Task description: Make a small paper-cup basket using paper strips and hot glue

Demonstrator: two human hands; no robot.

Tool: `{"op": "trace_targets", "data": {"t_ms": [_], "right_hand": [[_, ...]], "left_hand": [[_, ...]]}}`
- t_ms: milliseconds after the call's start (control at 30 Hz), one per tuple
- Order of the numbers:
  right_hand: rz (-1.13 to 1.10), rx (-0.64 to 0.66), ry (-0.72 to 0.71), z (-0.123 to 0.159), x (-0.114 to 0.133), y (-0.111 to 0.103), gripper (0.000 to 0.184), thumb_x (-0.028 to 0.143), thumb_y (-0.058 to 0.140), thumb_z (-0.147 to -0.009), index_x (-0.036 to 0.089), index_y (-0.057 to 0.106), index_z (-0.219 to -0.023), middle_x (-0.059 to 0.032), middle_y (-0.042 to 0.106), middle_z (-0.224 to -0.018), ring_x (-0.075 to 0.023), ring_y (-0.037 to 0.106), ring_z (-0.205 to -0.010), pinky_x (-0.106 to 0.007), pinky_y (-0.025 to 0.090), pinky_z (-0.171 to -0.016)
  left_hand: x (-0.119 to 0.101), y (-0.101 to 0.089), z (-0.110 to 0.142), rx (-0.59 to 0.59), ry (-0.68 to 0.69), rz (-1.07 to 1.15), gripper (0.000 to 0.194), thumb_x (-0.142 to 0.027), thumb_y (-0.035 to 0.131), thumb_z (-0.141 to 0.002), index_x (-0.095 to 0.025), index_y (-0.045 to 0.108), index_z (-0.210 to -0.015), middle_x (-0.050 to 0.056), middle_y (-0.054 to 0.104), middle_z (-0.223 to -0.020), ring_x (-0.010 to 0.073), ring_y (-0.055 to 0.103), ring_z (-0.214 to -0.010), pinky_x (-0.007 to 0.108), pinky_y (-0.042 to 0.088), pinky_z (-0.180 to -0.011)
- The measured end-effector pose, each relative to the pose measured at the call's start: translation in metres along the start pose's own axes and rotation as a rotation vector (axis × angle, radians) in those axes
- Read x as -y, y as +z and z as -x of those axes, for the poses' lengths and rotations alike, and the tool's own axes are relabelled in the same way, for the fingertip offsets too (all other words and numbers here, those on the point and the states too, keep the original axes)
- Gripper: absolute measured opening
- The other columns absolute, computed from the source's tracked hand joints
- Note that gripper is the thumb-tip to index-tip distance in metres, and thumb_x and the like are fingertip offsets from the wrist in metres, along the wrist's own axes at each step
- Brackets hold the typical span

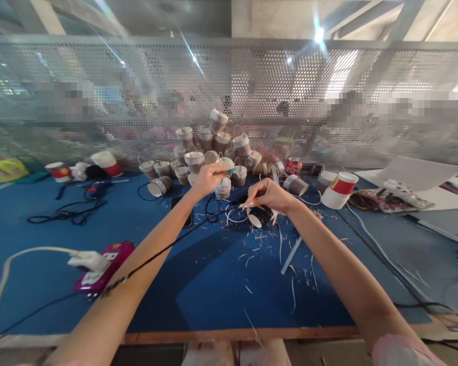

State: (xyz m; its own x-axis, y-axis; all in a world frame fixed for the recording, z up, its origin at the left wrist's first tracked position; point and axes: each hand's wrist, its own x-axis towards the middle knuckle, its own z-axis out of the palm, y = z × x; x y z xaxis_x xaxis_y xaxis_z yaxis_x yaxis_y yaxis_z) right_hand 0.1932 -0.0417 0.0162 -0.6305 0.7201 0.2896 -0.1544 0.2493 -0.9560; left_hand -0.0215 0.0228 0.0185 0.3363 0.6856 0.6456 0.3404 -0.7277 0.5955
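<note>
My left hand [209, 178] is closed around a small teal-tipped tool [231, 172], held just above a small paper cup [223, 188] on the blue table [213, 284]. My right hand [265, 195] is closed in a pinch over a dark cup lying on its side [260, 216], with white wire looped at its mouth. What the right fingers pinch is too small to name. A black cord [156, 256] runs along my left forearm toward the hands.
A heap of small brown cups with wire handles [209, 147] stands behind my hands against a perforated metal screen [252, 81]. A red-banded cup [338, 189], a soda can [292, 166], a pink power strip [103, 267], black cables [72, 211] and white shavings [290, 254] lie around.
</note>
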Motion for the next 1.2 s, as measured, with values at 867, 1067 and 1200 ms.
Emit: {"op": "trace_targets", "data": {"t_ms": [867, 1067, 1200], "right_hand": [[0.347, -1.060, -0.376, 0.001, 0.018, -0.023, 0.014, 0.029, 0.071, -0.060, 0.017, 0.064, -0.059, 0.0007, 0.060, -0.056, -0.0113, 0.050, -0.050, -0.026, 0.038, -0.050], [1.061, -1.120, -0.318, 0.014, 0.022, -0.036, 0.018, 0.018, 0.057, -0.071, 0.016, 0.059, -0.053, -0.0012, 0.056, -0.054, -0.0135, 0.049, -0.054, -0.028, 0.037, -0.056], [1.374, -0.971, -0.201, 0.021, 0.032, -0.046, 0.021, 0.007, 0.047, -0.067, 0.016, 0.054, -0.049, -0.0051, 0.059, -0.059, -0.0180, 0.054, -0.065, -0.030, 0.040, -0.063]], "left_hand": [[-0.046, 0.035, 0.024, 0.420, 0.171, -0.401, 0.022, -0.019, 0.052, -0.089, -0.012, 0.073, -0.093, 0.002, 0.052, -0.070, 0.0103, 0.049, -0.063, 0.024, 0.039, -0.059], [-0.064, 0.022, 0.022, 0.469, 0.174, -0.440, 0.025, -0.019, 0.049, -0.090, -0.016, 0.072, -0.098, 0.005, 0.059, -0.079, 0.0129, 0.054, -0.071, 0.026, 0.042, -0.065], [-0.073, 0.006, 0.018, 0.457, 0.114, -0.460, 0.025, -0.018, 0.050, -0.088, -0.015, 0.071, -0.102, 0.007, 0.062, -0.085, 0.0131, 0.056, -0.073, 0.026, 0.042, -0.066]]}}
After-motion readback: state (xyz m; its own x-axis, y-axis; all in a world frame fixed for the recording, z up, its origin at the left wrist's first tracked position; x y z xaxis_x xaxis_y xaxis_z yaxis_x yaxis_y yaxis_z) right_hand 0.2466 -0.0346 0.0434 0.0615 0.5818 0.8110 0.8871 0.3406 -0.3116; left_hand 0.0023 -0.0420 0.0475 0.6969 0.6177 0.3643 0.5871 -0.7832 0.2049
